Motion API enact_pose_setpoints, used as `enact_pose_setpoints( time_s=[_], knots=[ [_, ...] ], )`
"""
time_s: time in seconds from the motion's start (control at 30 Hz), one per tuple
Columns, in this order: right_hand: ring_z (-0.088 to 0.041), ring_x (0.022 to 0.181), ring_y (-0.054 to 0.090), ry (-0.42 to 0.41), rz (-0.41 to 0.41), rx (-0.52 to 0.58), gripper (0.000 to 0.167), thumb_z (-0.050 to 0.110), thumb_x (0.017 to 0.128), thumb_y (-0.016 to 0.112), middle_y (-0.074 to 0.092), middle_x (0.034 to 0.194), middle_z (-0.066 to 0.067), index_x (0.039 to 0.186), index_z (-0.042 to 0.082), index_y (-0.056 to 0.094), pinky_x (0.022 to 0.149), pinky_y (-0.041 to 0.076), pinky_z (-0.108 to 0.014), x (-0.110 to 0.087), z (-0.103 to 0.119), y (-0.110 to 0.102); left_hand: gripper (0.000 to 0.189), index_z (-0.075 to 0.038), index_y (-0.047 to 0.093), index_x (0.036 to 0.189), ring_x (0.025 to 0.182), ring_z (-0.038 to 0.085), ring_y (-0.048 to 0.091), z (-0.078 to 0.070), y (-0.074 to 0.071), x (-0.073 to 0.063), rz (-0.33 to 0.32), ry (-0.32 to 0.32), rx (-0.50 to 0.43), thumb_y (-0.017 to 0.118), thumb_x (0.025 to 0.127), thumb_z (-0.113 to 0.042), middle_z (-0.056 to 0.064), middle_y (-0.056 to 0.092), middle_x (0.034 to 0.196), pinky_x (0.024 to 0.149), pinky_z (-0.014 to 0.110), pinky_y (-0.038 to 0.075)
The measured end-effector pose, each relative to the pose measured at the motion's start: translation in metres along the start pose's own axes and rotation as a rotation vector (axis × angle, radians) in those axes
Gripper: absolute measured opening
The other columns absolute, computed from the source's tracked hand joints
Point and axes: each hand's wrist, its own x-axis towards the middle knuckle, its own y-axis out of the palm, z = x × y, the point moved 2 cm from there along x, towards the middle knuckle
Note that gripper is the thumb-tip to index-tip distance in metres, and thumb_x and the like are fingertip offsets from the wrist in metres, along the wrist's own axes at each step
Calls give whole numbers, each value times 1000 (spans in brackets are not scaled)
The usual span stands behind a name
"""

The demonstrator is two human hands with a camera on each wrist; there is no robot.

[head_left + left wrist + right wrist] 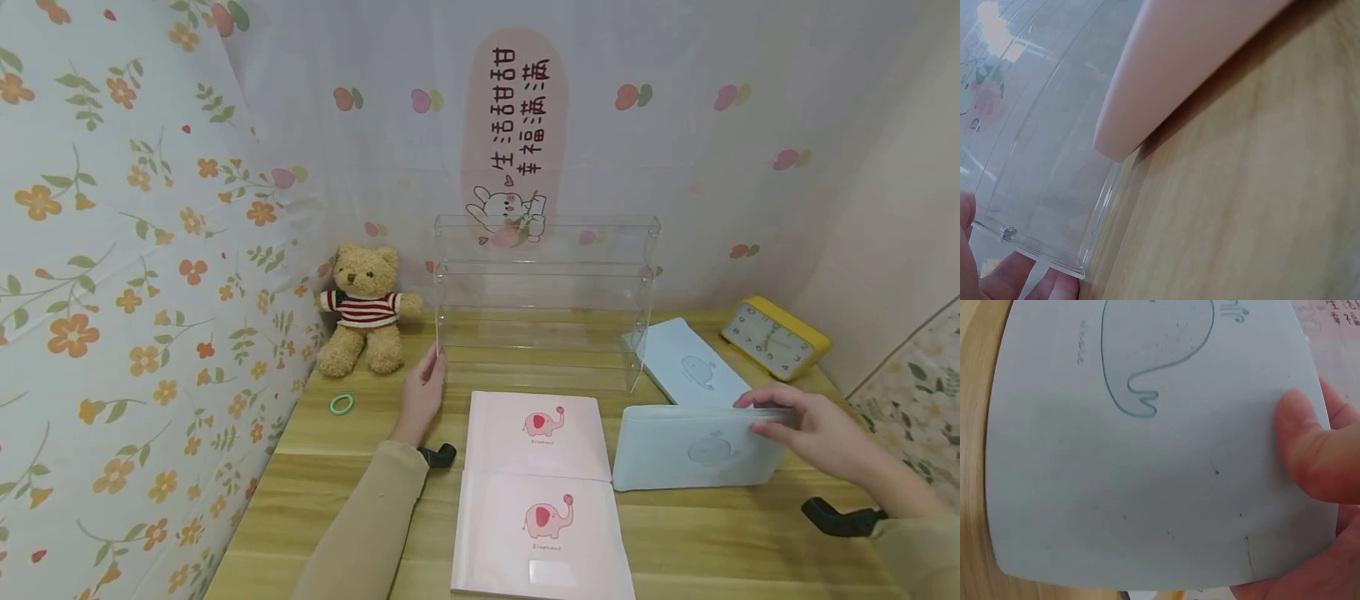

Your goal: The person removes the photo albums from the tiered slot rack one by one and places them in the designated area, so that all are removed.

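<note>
My right hand (pixel 832 433) grips a light blue whale notebook (pixel 697 450) by its top edge near the right end, holding it upright on its long side. In the right wrist view, the thumb (pixel 1310 447) presses on the whale cover. A second blue whale notebook (pixel 693 362) lies flat behind it. With my left hand (pixel 422 396) I hold the lower left side of a clear acrylic tiered rack (pixel 540 325); in the left wrist view the panel's edge (pixel 1035 253) passes between thumb and fingers. Two pink elephant notebooks (pixel 495 433) lie flat in front of the rack.
A teddy bear (pixel 363 312) in a striped top sits left of the rack. Beside my left hand lies a green ring (pixel 341 405). A yellow alarm clock (pixel 776 337) stands at the back right. Patterned curtains (pixel 150 292) border the wooden table (pixel 360 483).
</note>
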Motion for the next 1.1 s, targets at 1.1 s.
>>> enact_pose_setpoints(
  time_s=[1.1],
  knots=[
    [23,113,52,101,298,-135,33,17,90,89,80,124,9,119,29,80,86,49,-10,-1,-19,14,47,-20,61,159,144,36,64,0,-1,-1,1,-31,23,63,114,-34,14,63,159,120,55,54]
  ],
)
